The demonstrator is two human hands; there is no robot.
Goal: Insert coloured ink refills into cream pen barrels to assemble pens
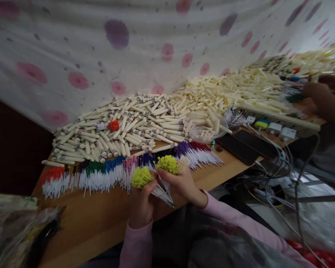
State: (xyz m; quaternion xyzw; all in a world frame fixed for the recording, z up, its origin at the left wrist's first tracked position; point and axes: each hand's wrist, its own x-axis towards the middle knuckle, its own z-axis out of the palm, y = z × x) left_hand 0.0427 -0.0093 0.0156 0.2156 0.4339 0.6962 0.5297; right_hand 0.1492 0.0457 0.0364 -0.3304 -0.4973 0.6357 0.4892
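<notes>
My left hand [141, 210] is closed round a bundle of yellow-topped pen refills [142, 178], their white stems slanting down to the right. My right hand [186, 185] grips a second bundle of yellow-topped refills [167, 164] and also has a cream pen barrel [182, 163] at its fingers. The two bundles are close together over the table's front edge. Just beyond my hands lie rows of refills sorted by top colour: red-orange [55, 178], green [95, 169], blue [114, 165], pink [130, 165] and purple [184, 150].
Piled cream pen barrels [128, 124] fill the back of the table [80, 219]. A clear bowl [202, 130] holds more cream parts. On the right are two phones [240, 147], a power strip [284, 121] and tangled cables. Another person's hand [315, 89] is at far right.
</notes>
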